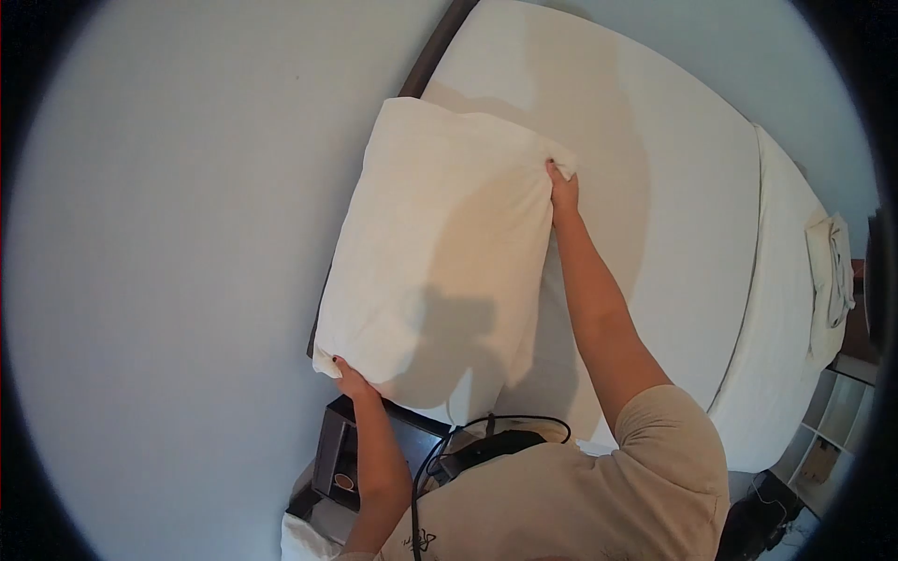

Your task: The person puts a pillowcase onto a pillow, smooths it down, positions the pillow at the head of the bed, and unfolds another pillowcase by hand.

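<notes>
A white pillow [440,224] lies at the head of the bed, against the dark headboard [438,49]. My left hand [350,376] grips its near left corner, thumb on top and fingers curled around the fabric. At the opposite far right corner, my right hand [563,190] pinches a bunched bit of the pillow's cloth. The pillow looks spread flat between both hands, with my shadow across it. Beneath it the bed [692,215] is covered with a smooth white sheet.
A dark nightstand [337,449] stands close by my left forearm. A black cable [421,477] hangs across my front. Folded white cloth [828,280] lies at the bed's foot. A white shelf [832,421] and a black bag [762,514] are at the lower right.
</notes>
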